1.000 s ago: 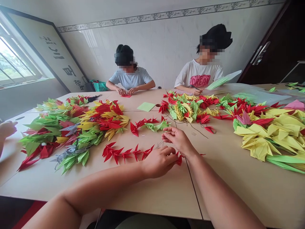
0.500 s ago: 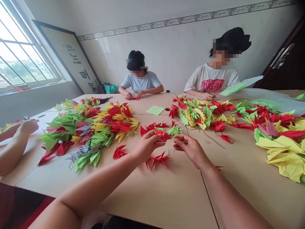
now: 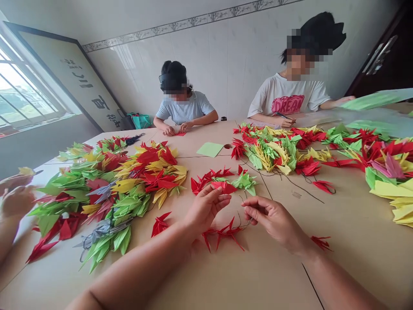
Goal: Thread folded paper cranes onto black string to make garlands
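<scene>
My left hand (image 3: 208, 209) pinches a red folded paper crane (image 3: 226, 187) between thumb and fingers. Close by on the right, my right hand (image 3: 274, 219) is closed on a thin dark thread (image 3: 240, 198), its end pointing toward the crane; whether a needle is on it I cannot tell. Beneath the hands lie strung red cranes (image 3: 227, 232) with thread running off them. A loose red crane (image 3: 160, 224) rests to the left, and another red piece (image 3: 321, 242) lies right of my right wrist. Behind the hands sit red cranes (image 3: 206, 178) and green cranes (image 3: 247, 183).
Heaps of coloured cranes cover the table's left (image 3: 93, 181) and right (image 3: 280, 148). A green paper square (image 3: 209, 149) lies mid-table. Two people sit opposite, one folding red paper (image 3: 180, 134), one holding a pen (image 3: 284, 115). Another person's hands (image 3: 17, 198) work at the left edge.
The view has shifted closer to the table. My hands keep their hold on crane and thread. A yellow piece now shows in the left neighbour's hands. The person at right reaches to the green sheets.
</scene>
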### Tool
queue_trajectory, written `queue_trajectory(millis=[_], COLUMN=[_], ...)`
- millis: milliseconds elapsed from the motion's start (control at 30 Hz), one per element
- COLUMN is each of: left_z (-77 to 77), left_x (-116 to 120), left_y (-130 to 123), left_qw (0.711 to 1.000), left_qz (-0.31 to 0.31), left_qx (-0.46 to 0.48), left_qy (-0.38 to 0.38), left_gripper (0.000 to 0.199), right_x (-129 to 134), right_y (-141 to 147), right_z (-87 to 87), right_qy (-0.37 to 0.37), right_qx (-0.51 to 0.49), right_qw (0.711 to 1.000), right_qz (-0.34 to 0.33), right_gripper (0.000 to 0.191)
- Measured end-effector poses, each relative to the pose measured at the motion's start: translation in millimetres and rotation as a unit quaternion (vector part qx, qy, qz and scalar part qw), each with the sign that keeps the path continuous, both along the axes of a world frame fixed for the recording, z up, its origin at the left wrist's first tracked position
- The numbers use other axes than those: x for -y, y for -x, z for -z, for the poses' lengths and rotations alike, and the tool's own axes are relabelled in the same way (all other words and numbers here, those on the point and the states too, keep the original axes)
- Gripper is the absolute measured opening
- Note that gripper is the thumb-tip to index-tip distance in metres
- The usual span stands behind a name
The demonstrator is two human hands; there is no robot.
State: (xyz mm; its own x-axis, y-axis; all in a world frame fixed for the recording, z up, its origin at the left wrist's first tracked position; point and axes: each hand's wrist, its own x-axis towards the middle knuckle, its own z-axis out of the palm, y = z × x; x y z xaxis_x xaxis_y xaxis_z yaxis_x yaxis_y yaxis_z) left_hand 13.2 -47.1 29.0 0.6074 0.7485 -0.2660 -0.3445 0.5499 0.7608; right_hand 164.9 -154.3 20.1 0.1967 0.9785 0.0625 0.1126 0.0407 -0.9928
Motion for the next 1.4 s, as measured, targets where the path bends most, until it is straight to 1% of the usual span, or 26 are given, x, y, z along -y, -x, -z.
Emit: queue_trajectory(millis=[100, 233, 300, 400, 533, 667, 767, 867, 1033, 1233, 1400], left_z=[4.0, 4.9, 2.9, -3.3, -12.9, -14.5, -11.0, -9.3, -13.8, -16.9, -17.6], left_x=[8, 17, 18, 16, 11, 11, 13, 15, 17, 19, 21], left_y=[-2, -4, -3, -1, 2, 6, 8, 8, 7, 10, 11], left_qw=[0.999, 0.995, 0.994, 0.995, 0.996, 0.993, 0.989, 0.987, 0.990, 0.991, 0.991], left_qz=[0.007, 0.049, 0.061, 0.064, 0.055, 0.040, 0.042, 0.047, 0.053, 0.051, 0.042], left_qx=[0.004, -0.005, -0.014, -0.024, -0.041, -0.072, -0.089, -0.089, -0.072, -0.069, -0.070], left_qy=[-0.043, -0.092, -0.095, -0.075, -0.057, -0.080, -0.111, -0.123, -0.111, -0.104, -0.107], left_gripper=[0.017, 0.017, 0.016, 0.015, 0.013, 0.012, 0.012, 0.011, 0.012, 0.012, 0.012], right_x=[4, 9, 10, 9, 8, 10, 11, 11, 10, 13, 11], right_y=[5, 9, 10, 13, 21, 27, 27, 25, 26, 27, 26], right_z=[-1.8, -8.2, -11.7, -13.9, -10.4, -6.0, -5.0, -6.9, -10.2, -7.8, -10.1], right_qy=[0.034, 0.057, 0.060, 0.078, 0.112, 0.126, 0.122, 0.123, 0.144, 0.135, 0.139], right_qx=[-0.015, -0.040, -0.057, -0.109, -0.182, -0.222, -0.228, -0.227, -0.223, -0.197, -0.177], right_qw=[0.999, 0.997, 0.996, 0.990, 0.975, 0.963, 0.963, 0.965, 0.963, 0.970, 0.974], right_qz=[-0.029, -0.042, -0.038, -0.036, -0.059, -0.083, -0.071, -0.047, -0.037, -0.034, -0.029], right_gripper=[0.025, 0.024, 0.024, 0.025, 0.031, 0.034, 0.034, 0.034, 0.037, 0.033, 0.033])
